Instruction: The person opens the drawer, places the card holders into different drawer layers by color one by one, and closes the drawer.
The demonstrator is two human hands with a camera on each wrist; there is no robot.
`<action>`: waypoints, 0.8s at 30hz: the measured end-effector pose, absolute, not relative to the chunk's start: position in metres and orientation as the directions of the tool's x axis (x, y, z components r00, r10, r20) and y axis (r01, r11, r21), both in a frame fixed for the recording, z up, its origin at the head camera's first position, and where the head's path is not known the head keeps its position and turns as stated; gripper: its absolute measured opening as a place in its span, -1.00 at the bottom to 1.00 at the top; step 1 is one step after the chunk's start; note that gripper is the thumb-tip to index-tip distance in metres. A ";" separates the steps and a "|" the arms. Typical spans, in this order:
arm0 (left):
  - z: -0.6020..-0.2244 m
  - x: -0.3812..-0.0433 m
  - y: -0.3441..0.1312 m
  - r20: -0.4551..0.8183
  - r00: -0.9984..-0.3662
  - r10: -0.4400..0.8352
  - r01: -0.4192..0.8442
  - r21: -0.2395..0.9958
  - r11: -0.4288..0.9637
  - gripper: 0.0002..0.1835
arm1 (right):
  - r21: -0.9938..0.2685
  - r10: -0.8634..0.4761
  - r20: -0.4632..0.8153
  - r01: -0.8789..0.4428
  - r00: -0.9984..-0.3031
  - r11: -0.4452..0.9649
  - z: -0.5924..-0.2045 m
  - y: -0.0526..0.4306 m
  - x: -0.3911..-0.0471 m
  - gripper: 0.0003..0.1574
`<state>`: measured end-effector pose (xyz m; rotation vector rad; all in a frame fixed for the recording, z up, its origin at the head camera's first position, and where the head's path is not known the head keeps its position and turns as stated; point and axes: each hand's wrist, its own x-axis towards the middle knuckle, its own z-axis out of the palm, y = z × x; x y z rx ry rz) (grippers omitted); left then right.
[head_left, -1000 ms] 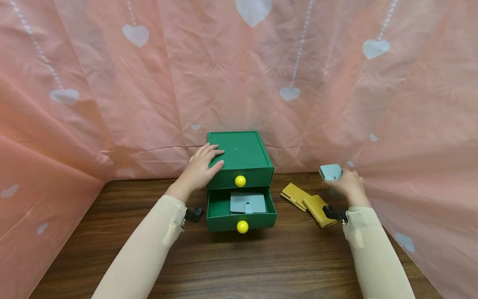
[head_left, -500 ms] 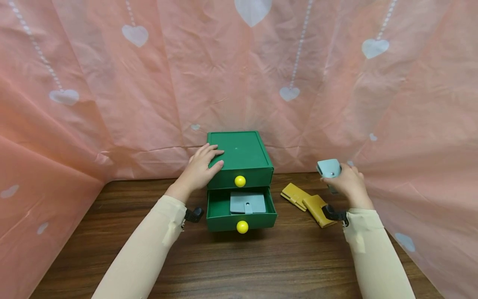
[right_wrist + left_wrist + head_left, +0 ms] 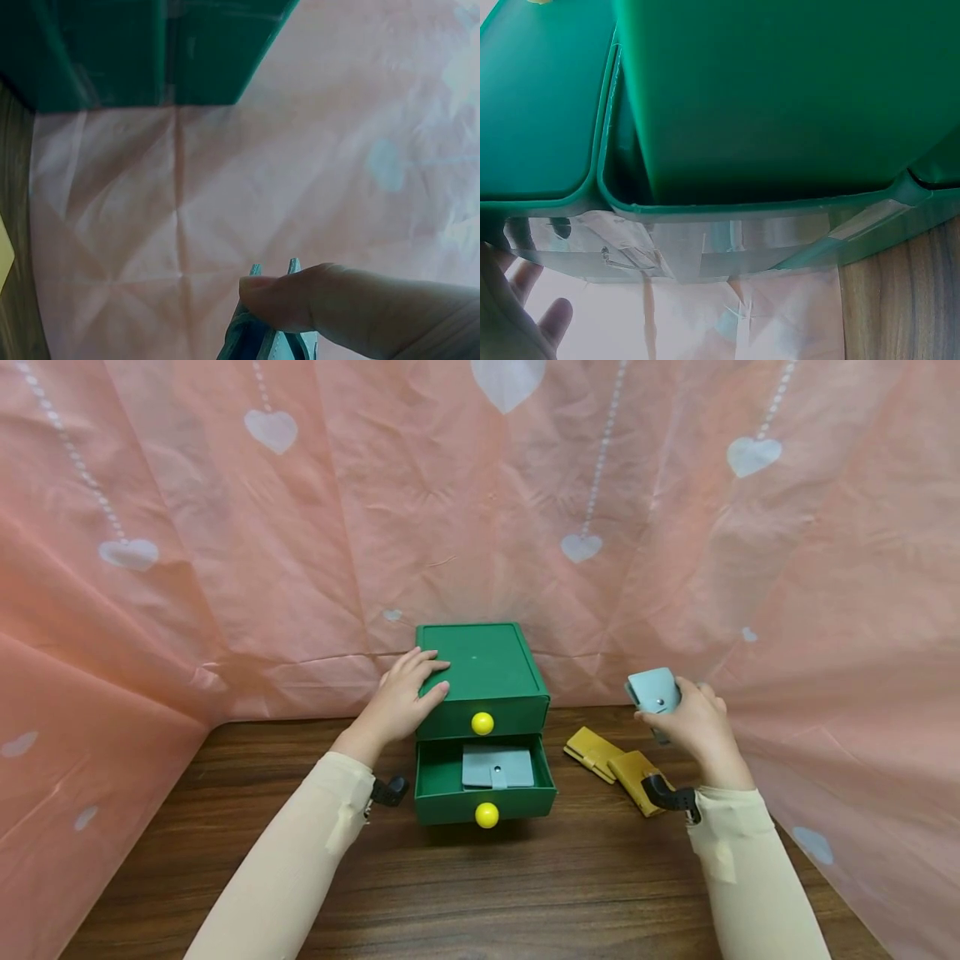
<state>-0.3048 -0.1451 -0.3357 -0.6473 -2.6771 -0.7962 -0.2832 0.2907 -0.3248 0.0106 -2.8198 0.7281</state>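
Observation:
My left hand (image 3: 397,702) rests on the left edge of the top of a green two-drawer box (image 3: 487,662), its fingers extended. In the left wrist view, part of that hand lies against the side of the box. The lower drawer (image 3: 444,811) is pulled out, and a light blue snap wallet (image 3: 480,762) lies flat in it. To the right, above the table, my right hand (image 3: 703,727) grips another light blue snap wallet (image 3: 652,687) between thumb and fingers. The right wrist view shows the thumb (image 3: 322,304) pressed against this wallet, whose edges stand slightly apart.
Two yellow wallets (image 3: 592,752) lie overlapping on the brown wooden table (image 3: 480,893), right of the drawers. Yellow round knobs (image 3: 487,815) stick out from both drawer fronts. A pink curtain (image 3: 450,510) with pale hearts hangs behind and at both sides.
My right hand has moved slightly left and up with the light blue wallet in its grip. The left hand, drawers and yellow wallets have stayed in place.

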 end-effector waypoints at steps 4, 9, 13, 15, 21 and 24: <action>-0.336 -0.305 -0.144 0.375 -0.861 0.344 0.493 0.450 0.745 -0.44 | -0.483 0.036 0.238 -0.087 -0.970 0.871 -0.320 0.286 -0.278 0.25; -0.336 -0.305 -0.143 0.373 -0.861 0.346 0.494 0.451 0.743 -0.44 | -0.484 0.021 0.275 -0.119 -0.961 0.867 -0.317 0.279 -0.272 0.21; -0.336 -0.306 -0.143 0.374 -0.860 0.346 0.495 0.450 0.743 -0.44 | -0.486 0.011 0.291 -0.139 -0.957 0.863 -0.314 0.274 -0.269 0.20; -0.336 -0.306 -0.143 0.377 -0.859 0.346 0.497 0.451 0.742 -0.44 | -0.483 0.001 0.299 -0.151 -0.954 0.862 -0.313 0.272 -0.267 0.21; -0.336 -0.305 -0.142 0.374 -0.859 0.351 0.499 0.453 0.739 -0.43 | -0.478 -0.014 0.287 -0.156 -0.958 0.864 -0.311 0.265 -0.261 0.24; -0.336 -0.305 -0.142 0.376 -0.857 0.352 0.502 0.453 0.737 -0.43 | -0.477 -0.017 0.288 -0.158 -0.958 0.865 -0.310 0.262 -0.260 0.25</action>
